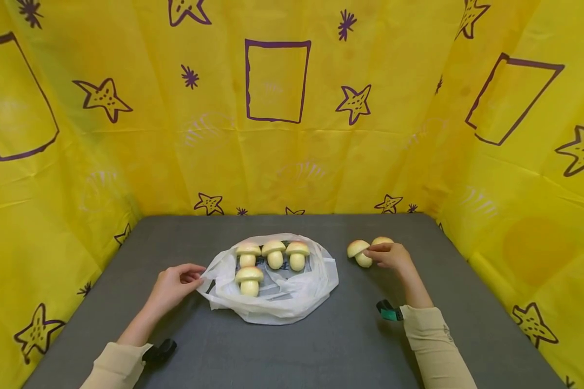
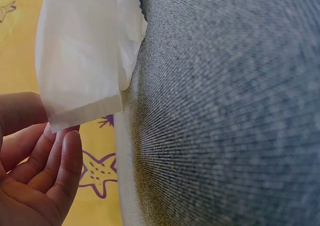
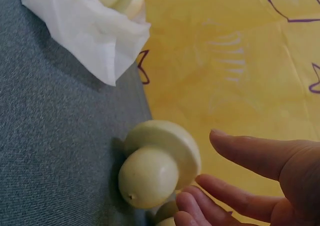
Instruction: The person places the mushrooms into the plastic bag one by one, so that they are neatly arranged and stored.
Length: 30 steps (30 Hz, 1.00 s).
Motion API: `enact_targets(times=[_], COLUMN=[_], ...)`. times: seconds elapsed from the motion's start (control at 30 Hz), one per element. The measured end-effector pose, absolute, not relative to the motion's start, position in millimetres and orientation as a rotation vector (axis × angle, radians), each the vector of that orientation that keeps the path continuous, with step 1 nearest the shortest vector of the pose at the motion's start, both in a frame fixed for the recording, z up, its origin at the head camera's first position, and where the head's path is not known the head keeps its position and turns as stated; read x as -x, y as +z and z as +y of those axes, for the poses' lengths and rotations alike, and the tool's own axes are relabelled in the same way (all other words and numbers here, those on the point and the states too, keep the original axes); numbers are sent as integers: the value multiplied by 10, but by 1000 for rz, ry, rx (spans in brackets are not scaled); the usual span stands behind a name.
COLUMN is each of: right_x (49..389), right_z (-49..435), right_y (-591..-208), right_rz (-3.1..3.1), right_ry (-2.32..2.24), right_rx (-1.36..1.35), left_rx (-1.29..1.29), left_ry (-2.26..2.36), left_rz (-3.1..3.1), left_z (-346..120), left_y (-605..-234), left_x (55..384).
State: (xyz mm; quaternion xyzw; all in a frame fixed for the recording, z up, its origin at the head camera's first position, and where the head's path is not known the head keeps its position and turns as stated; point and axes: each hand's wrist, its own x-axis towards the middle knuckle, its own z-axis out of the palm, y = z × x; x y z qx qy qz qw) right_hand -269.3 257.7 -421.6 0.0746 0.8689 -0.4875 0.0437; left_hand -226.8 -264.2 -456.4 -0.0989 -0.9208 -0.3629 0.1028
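Observation:
My left hand (image 1: 174, 286) pinches the left edge of a white plastic bag (image 1: 292, 310); the left wrist view shows a flap of that bag (image 2: 82, 51) at my fingertips. Several toy mushrooms (image 1: 249, 282), cream with a faint orange blush on the caps, lie in the bag's wide mouth. Off to the right, my right hand (image 1: 391, 256) is at a mushroom (image 1: 358, 249) lying on the table. The right wrist view has the thumb spread from the fingers, with fingertips right at that mushroom's cap (image 3: 167, 136). Another mushroom (image 1: 382, 240) is partly hidden behind my right hand.
A dark grey cloth-covered table (image 1: 253, 356) lies under everything. Yellow curtains (image 1: 292, 151) with purple stars and rectangles enclose its back and sides. Both wrists carry dark straps, the right one with a green part (image 1: 390, 313).

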Motion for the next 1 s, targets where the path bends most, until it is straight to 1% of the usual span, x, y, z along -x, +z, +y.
enact_targets(times=[0.27,0.67,1.0], right_x=[2726,2761,2828], right_z=[2573,2502,2403], right_y=[-4329,-4439,-4565], right_rz=[2726,2707,2661], right_ry=[-1409,-1416,-1420], right_rx=[-260,-236,-278], left_rx=[295,309,295], left_ry=[-1074,-1082,-1083], left_rz=[-2706,-2714,-2711], left_z=[-2642,-2630,-2642], left_y=[-4569,-4544,-4554], left_x=[2268,2262,2267])
